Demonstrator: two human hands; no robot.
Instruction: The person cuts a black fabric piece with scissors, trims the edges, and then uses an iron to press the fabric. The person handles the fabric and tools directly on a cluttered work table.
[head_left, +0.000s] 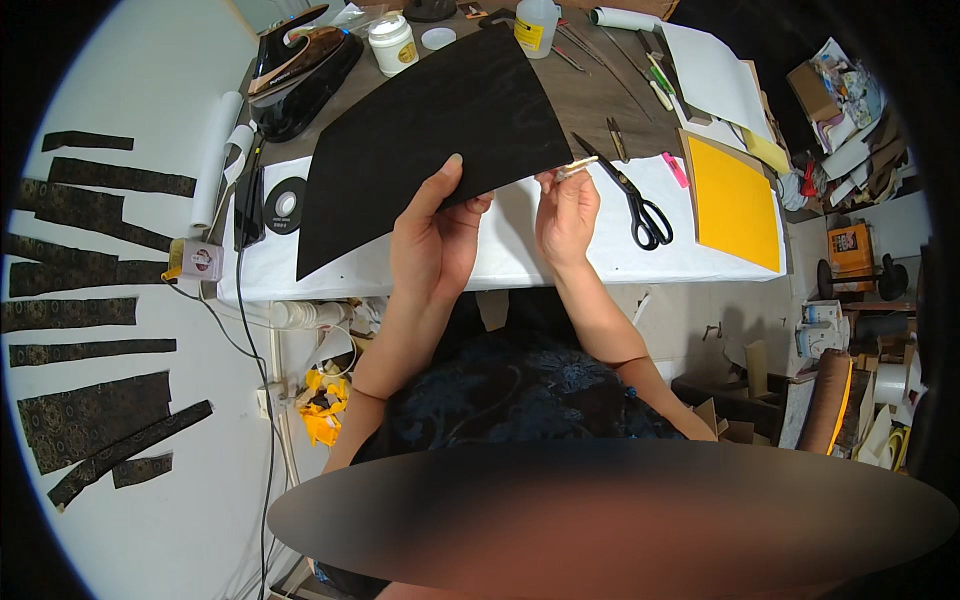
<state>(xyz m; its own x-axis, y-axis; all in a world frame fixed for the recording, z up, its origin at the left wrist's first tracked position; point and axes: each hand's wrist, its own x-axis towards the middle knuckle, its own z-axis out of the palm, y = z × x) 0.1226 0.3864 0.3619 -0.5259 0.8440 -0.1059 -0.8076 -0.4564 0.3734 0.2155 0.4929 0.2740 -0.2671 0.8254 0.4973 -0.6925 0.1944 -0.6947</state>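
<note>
A large black fabric panel [420,120] with one curved edge is raised over the table. Its lower edge is gripped by my left hand [435,225], thumb on top and fingers underneath. My right hand [568,215] is closed at the panel's right corner, pinching a small pale stick-like thing [578,167] whose exact kind is too small to tell. That thing touches or lies very near the corner. Just right of this hand, black-handled scissors [640,210] lie partly spread on a white cloth [500,260]. Small thread snips [618,140] and a pink clip-like piece [675,170] lie beyond.
A black iron [305,75], a white tub [392,45] and a clear bottle [535,28] stand at the back. A black tape roll [285,205] lies left, a yellow board [735,205] right. Dark fabric strips [90,420] hang left. A cable [245,310] drops over the front edge.
</note>
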